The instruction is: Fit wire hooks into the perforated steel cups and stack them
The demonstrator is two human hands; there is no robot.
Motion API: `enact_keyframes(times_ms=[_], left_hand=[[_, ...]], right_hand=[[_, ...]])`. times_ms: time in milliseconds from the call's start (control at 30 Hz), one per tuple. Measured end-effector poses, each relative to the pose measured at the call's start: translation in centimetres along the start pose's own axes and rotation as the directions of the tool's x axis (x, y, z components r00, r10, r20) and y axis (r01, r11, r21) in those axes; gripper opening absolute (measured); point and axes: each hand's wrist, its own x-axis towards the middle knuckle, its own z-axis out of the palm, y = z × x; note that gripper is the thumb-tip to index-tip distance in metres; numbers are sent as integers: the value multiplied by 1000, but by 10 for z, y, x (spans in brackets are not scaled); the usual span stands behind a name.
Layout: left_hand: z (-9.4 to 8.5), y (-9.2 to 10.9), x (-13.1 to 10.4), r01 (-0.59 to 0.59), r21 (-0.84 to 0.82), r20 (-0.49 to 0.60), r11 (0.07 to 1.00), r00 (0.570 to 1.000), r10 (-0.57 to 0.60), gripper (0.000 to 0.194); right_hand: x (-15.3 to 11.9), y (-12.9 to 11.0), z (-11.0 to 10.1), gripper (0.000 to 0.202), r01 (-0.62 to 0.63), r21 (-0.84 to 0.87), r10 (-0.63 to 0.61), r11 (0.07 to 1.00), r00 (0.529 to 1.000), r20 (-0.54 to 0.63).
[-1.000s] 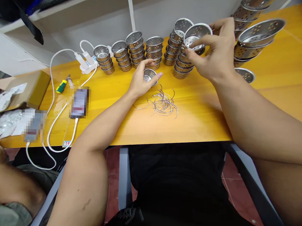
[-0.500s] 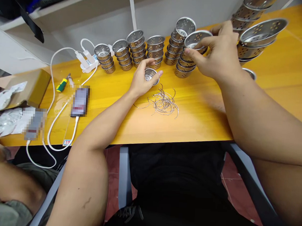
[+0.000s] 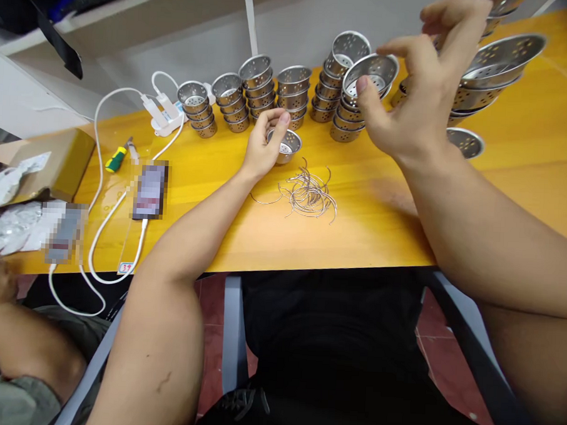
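Note:
My right hand (image 3: 420,87) is open over the top perforated metal cup (image 3: 371,75) of a stack. Its thumb overlaps the cup's near rim, and its other fingers are spread above and to the right. Whether the thumb touches the rim, I cannot tell. A single small perforated cup (image 3: 286,149) sits upright on the table beside my left hand (image 3: 266,140). My left thumb and fingertips come together above that cup's left rim; anything between them is hidden. Just in front lies a tangle of thin curved metal wires (image 3: 311,193).
Several stacks of cups (image 3: 254,89) line the back of the table (image 3: 358,234). Larger perforated bowls (image 3: 499,71) stand at right. Left are a green-yellow-handled tool (image 3: 116,159), a phone (image 3: 150,191) on a white cable, a power strip (image 3: 168,123) and another person's arm (image 3: 29,333).
My right hand's fingers have spread and lifted off the stack's top cup. My left thumb and fingers have drawn together, and the small cup shows more clearly beside them.

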Motion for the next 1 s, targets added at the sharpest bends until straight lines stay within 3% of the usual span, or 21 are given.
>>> enact_keyframes(times_ms=[33,100,167,200,333,433,567,833,1000], left_hand=[[0,3,-1,13,-14,5,1000,1000,-13,108],[1,8,-3,16,-19,32,1000,999,-15,106],[1,12,-6,-13,-6,68,1000,998,13,103],[2,14,-7,-37,3,87,999,996,37,102],[4,20,-12,-169,60,162,984,974,158,106],[4,29,-18,-241,119,212,963,954,212,120],[5,37,-22,-267,185,232,946,947,222,131],[7,28,-16,-273,195,205,942,951,233,130],[1,43,-15,-307,257,239,916,939,247,115]], right_hand=[[-1,-9,0,50,39,45,-41,998,999,27],[-6,-23,8,45,46,185,-87,982,971,222],[-16,-31,25,49,-7,353,-167,936,872,460],[-23,-32,36,49,-29,400,-197,916,836,512],[-42,-18,69,30,-50,423,-206,905,818,538],[-45,-6,74,23,-86,376,-136,923,839,527],[-43,2,71,35,-145,349,-60,926,856,514],[-39,3,66,70,-237,455,-55,858,839,541],[-34,-14,54,76,-292,412,14,863,829,559]])
